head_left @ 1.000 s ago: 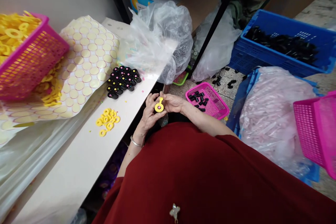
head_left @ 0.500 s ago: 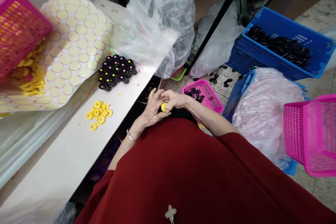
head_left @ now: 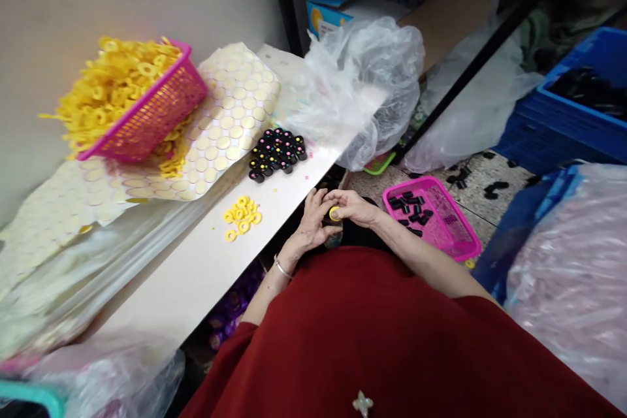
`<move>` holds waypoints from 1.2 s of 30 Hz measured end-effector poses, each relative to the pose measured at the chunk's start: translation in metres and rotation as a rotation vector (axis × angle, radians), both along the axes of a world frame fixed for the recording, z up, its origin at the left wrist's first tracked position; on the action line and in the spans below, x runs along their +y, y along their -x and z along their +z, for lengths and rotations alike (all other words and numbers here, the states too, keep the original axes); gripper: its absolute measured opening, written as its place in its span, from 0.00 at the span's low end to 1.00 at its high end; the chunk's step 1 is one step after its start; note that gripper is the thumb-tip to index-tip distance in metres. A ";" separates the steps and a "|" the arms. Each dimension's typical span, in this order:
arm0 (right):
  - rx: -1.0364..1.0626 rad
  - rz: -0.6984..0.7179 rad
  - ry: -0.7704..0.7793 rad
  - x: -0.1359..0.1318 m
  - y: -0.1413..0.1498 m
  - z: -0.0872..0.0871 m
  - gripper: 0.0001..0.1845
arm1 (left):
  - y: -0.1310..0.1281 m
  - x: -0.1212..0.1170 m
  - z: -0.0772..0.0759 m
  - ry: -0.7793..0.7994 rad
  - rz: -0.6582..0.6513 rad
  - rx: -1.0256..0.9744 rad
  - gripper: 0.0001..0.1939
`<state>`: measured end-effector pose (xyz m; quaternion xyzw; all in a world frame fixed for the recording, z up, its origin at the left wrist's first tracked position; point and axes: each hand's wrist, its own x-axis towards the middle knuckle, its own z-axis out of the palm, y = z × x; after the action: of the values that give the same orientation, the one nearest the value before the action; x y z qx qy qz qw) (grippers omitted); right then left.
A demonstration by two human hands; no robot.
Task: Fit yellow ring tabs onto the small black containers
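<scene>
My hands meet low in front of my red top, just off the table's edge. Pinched at the thumb of my right hand (head_left: 356, 208) is a small round yellow piece (head_left: 335, 213). My left hand (head_left: 311, 225) curls against the right fingertips, thumb stretched below the yellow piece; what lies inside its fingers is hidden. On the white table (head_left: 196, 281), a small pile of yellow rings (head_left: 242, 215) lies left of my hands. Behind it stands a tight cluster of black cylinders (head_left: 277, 153) with pink and yellow dots on their tops.
A pink basket (head_left: 151, 114) heaped with yellow rings rests on a circle-patterned sheet (head_left: 230, 111). Clear plastic bags (head_left: 372, 85) cover the table's far end. On the floor are a pink tray (head_left: 453, 228) with black pieces, a blue crate (head_left: 548, 127) and a large filled bag (head_left: 573, 274).
The view has swung left, so the table and the pink basket of yellow rings show more fully. My hands stay together around the yellow piece, with little visible finger movement.
</scene>
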<state>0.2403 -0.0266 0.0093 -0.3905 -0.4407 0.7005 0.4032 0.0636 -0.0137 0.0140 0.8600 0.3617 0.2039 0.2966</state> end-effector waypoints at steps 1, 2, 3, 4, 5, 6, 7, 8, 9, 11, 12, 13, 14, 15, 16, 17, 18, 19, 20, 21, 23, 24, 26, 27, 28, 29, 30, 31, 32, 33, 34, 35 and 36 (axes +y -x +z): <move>-0.153 -0.047 -0.069 0.006 0.002 -0.002 0.23 | 0.006 0.003 0.001 -0.037 0.066 -0.050 0.28; -0.347 -0.090 -0.148 0.011 0.004 -0.003 0.22 | 0.014 0.008 0.003 -0.077 0.150 -0.101 0.27; -0.564 -0.119 -0.235 0.016 0.006 -0.005 0.21 | 0.023 0.014 0.005 -0.116 0.256 -0.146 0.23; -0.777 -0.126 -0.325 0.021 0.009 -0.006 0.20 | 0.033 0.022 0.007 -0.152 0.380 -0.179 0.19; -0.963 -0.111 -0.411 0.025 0.012 -0.007 0.19 | 0.044 0.029 0.010 -0.182 0.516 -0.194 0.15; -1.110 -0.076 -0.486 0.029 0.014 -0.009 0.17 | 0.056 0.037 0.013 -0.208 0.651 -0.188 0.12; -1.219 -0.025 -0.541 0.032 0.017 -0.011 0.16 | 0.069 0.043 0.016 -0.227 0.774 -0.161 0.09; -1.297 0.026 -0.576 0.034 0.019 -0.014 0.15 | 0.082 0.049 0.019 -0.249 0.877 -0.120 0.08; -1.355 0.068 -0.593 0.037 0.021 -0.017 0.15 | 0.095 0.052 0.022 -0.268 0.969 -0.079 0.06; -1.430 0.115 -0.600 0.041 0.024 -0.023 0.16 | 0.117 0.054 0.025 -0.280 1.108 0.000 0.06; -1.452 0.126 -0.598 0.043 0.025 -0.026 0.16 | 0.126 0.053 0.026 -0.274 1.145 0.039 0.06; -1.465 0.131 -0.597 0.044 0.025 -0.029 0.16 | 0.133 0.052 0.026 -0.262 1.159 0.077 0.06; -1.472 0.133 -0.600 0.045 0.024 -0.031 0.16 | 0.137 0.050 0.025 -0.250 1.151 0.116 0.05; -1.473 0.133 -0.606 0.046 0.023 -0.033 0.15 | 0.140 0.049 0.024 -0.240 1.126 0.155 0.04; -1.467 0.128 -0.614 0.047 0.023 -0.034 0.14 | 0.141 0.049 0.022 -0.234 1.092 0.191 0.03; -1.456 0.116 -0.619 0.047 0.022 -0.035 0.13 | 0.142 0.050 0.020 -0.231 1.057 0.221 0.05; -1.440 0.092 -0.619 0.047 0.021 -0.035 0.11 | 0.141 0.051 0.018 -0.232 1.026 0.241 0.06; -1.417 0.053 -0.614 0.046 0.020 -0.034 0.10 | 0.140 0.053 0.016 -0.234 1.005 0.246 0.07; -1.385 -0.001 -0.607 0.046 0.020 -0.033 0.09 | 0.139 0.055 0.014 -0.236 0.991 0.238 0.08; -1.342 -0.067 -0.601 0.044 0.019 -0.032 0.08 | 0.138 0.057 0.013 -0.238 0.983 0.225 0.09; -1.232 -0.217 -0.598 0.040 0.020 -0.028 0.08 | 0.137 0.061 0.012 -0.246 0.964 0.201 0.10; -1.170 -0.282 -0.602 0.038 0.021 -0.025 0.09 | 0.137 0.062 0.013 -0.254 0.951 0.192 0.11; -1.041 -0.366 -0.612 0.034 0.025 -0.017 0.09 | 0.137 0.063 0.016 -0.284 0.924 0.168 0.12; -0.973 -0.381 -0.614 0.032 0.028 -0.011 0.10 | 0.137 0.062 0.018 -0.304 0.907 0.145 0.12; -0.901 -0.379 -0.614 0.030 0.033 -0.003 0.10 | 0.136 0.060 0.020 -0.325 0.889 0.111 0.10; -0.824 -0.365 -0.611 0.029 0.039 0.005 0.10 | 0.135 0.058 0.023 -0.341 0.866 0.070 0.09; -0.744 -0.340 -0.600 0.029 0.047 0.013 0.09 | 0.132 0.056 0.025 -0.348 0.839 0.023 0.09; -0.662 -0.314 -0.580 0.030 0.055 0.021 0.09 | 0.128 0.053 0.026 -0.344 0.804 -0.024 0.10; -0.578 -0.288 -0.547 0.031 0.065 0.029 0.09 | 0.122 0.050 0.028 -0.333 0.768 -0.068 0.11; -0.493 -0.262 -0.494 0.033 0.074 0.036 0.10 | 0.115 0.047 0.029 -0.321 0.734 -0.105 0.13; -0.407 -0.241 -0.426 0.036 0.084 0.041 0.11 | 0.107 0.043 0.030 -0.312 0.703 -0.134 0.13; -0.325 -0.217 -0.353 0.038 0.092 0.045 0.13 | 0.098 0.039 0.031 -0.308 0.676 -0.158 0.13; -0.251 -0.192 -0.281 0.041 0.099 0.048 0.14 | 0.089 0.036 0.031 -0.308 0.654 -0.183 0.12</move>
<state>0.1411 0.0145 0.0571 -0.4547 -0.5416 0.5364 0.4606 -0.0259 0.0219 0.0449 0.7117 0.5545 0.4159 0.1140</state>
